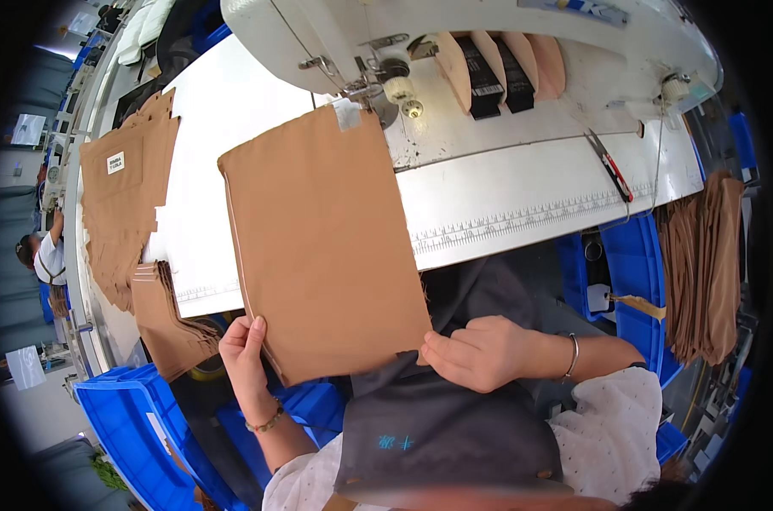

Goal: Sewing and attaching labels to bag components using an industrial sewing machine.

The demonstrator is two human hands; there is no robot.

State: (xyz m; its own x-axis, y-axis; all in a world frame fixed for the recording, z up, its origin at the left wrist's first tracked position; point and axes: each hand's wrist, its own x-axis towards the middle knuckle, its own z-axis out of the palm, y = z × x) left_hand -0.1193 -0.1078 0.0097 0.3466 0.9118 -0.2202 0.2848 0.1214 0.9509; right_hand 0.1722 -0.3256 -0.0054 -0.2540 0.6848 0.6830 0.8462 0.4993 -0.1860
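A rectangular brown fabric piece [322,238] lies across the front edge of the white sewing table [531,200], its top end beside the needle and presser foot of the white sewing machine [352,38]. My left hand [246,345] pinches its lower left edge, thumb on top. My right hand [476,353], fingers curled, grips its lower right corner. The fabric's lower part hangs over my dark apron [450,426], and a pale line runs along its left edge.
Brown cut pieces [122,221] and a folded stack [160,324] sit at left. Red-handled snips [608,166] and shaped pieces [459,72] lie right. Blue bins [126,426] flank me; brown fabric [701,272] hangs at right. A co-worker [45,255] is at far left.
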